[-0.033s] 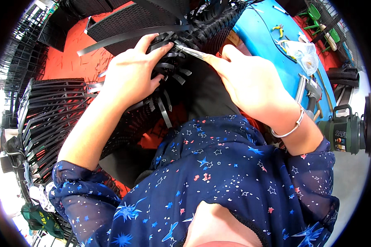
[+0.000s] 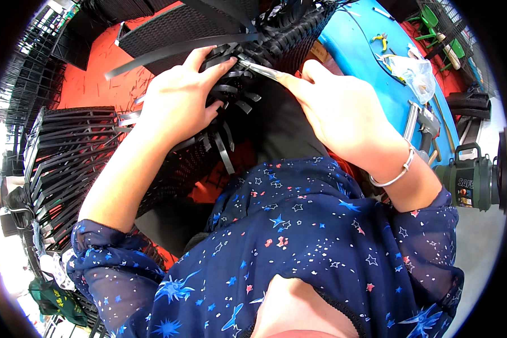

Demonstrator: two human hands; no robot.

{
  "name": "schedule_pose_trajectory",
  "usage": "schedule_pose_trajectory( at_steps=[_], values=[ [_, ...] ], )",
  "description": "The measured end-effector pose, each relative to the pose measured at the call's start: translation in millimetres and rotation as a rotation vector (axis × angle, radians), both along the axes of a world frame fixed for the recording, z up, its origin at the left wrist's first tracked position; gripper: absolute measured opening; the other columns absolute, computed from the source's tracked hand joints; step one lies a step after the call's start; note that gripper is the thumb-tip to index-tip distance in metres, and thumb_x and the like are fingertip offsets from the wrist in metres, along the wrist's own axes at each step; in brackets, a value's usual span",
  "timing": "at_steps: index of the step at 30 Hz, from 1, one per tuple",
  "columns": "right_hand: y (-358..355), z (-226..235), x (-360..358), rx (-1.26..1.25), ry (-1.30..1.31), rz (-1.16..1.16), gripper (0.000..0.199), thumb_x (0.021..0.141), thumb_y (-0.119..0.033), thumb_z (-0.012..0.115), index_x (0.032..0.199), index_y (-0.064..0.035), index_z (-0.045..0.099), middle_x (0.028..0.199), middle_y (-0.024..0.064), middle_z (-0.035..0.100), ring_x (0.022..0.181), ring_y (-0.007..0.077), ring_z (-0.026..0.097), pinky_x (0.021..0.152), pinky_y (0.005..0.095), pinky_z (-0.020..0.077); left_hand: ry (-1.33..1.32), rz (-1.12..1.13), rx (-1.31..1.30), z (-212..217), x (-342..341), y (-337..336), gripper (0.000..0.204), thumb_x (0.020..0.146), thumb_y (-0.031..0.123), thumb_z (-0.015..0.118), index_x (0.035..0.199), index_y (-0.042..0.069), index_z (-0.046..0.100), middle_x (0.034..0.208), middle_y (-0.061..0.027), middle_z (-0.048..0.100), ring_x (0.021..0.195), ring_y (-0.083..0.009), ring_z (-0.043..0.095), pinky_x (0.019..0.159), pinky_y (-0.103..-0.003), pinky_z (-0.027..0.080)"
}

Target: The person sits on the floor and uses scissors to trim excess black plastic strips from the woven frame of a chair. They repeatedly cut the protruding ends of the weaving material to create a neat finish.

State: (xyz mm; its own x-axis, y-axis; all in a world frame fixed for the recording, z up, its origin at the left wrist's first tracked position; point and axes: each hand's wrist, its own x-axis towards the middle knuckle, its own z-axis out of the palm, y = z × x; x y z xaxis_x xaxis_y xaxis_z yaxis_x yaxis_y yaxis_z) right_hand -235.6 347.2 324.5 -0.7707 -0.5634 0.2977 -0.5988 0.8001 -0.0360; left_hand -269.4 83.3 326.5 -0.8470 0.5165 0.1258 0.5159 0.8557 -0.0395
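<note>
My left hand (image 2: 179,104) grips a bundle of black plastic strips at the edge of a woven piece (image 2: 290,42). Its index finger presses near the tip of a slim, tapered metal tool (image 2: 259,70), and its thumb lies lower on the strips. My right hand (image 2: 343,107) is closed round the tool's other end; the handle is hidden in the palm. The tool's tip is in among the strips, and its very end cannot be made out. Loose strip ends (image 2: 223,152) hang below my left hand, and one long strip (image 2: 169,52) sticks out leftward above it.
A blue table (image 2: 357,42) at the right carries yellow-handled pliers (image 2: 381,40), a clear plastic bag (image 2: 414,76) and a grey-and-black hand tool (image 2: 429,123). Beyond it is a dark green flask (image 2: 468,177). At the left, a black strip frame (image 2: 67,169) stands by red flooring (image 2: 98,84) strewn with scraps.
</note>
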Motion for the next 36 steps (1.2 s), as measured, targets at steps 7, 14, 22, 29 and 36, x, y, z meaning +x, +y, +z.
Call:
schedule_pose_trajectory(
  at_steps=[7, 14, 22, 29, 36],
  values=[
    [0, -30, 3, -0.238, -0.025, -0.033, 0.037, 0.095, -0.011, 0.064, 0.132, -0.0145, 0.069, 0.088, 0.008, 0.057, 0.067, 0.0276, 0.064, 0.06, 0.0387, 0.0523, 0.023, -0.02, -0.008, 0, -5, -3, 0.083, 0.069, 0.014, 0.086, 0.146, 0.03, 0.058, 0.146, -0.0122, 0.054, 0.104, -0.0352, 0.068, 0.089, -0.044, 0.057],
    [-11, -66, 11, -0.54, -0.025, -0.039, 0.04, 0.093, -0.006, 0.067, 0.131, -0.0153, 0.071, 0.093, 0.0059, 0.063, 0.065, 0.0222, 0.064, 0.058, 0.0337, 0.0522, 0.072, -0.045, 0.017, 1, 0, -8, 0.081, 0.068, 0.014, 0.086, 0.144, 0.03, 0.06, 0.146, -0.0113, 0.055, 0.106, -0.0347, 0.068, 0.089, -0.043, 0.057],
    [-34, -130, -1, -0.903, -0.061, 0.058, 0.046, 0.092, -0.002, 0.067, 0.137, -0.0143, 0.066, 0.094, 0.0117, 0.062, 0.068, 0.0293, 0.065, 0.061, 0.0379, 0.0531, 0.039, -0.027, 0.025, 6, 6, -1, 0.074, 0.07, 0.016, 0.087, 0.139, 0.025, 0.064, 0.143, -0.0113, 0.056, 0.111, -0.0339, 0.067, 0.091, -0.042, 0.056],
    [-38, -133, -6, -1.057, -0.107, 0.081, 0.046, 0.089, 0.002, 0.069, 0.133, -0.0106, 0.067, 0.092, 0.0109, 0.061, 0.068, 0.026, 0.061, 0.062, 0.0348, 0.051, 0.033, -0.055, 0.079, 11, 5, 1, 0.071, 0.071, 0.017, 0.086, 0.138, 0.02, 0.063, 0.145, -0.0072, 0.055, 0.113, -0.0316, 0.067, 0.091, -0.04, 0.057],
    [-35, -119, 1, -0.92, -0.1, 0.041, 0.035, 0.092, -0.006, 0.072, 0.128, -0.0083, 0.071, 0.092, 0.0116, 0.063, 0.072, 0.0242, 0.061, 0.065, 0.0338, 0.0512, 0.017, -0.006, 0.157, 14, 22, -6, 0.076, 0.071, 0.019, 0.086, 0.142, 0.026, 0.06, 0.146, -0.0103, 0.056, 0.115, -0.0327, 0.067, 0.095, -0.041, 0.056]
  ],
)
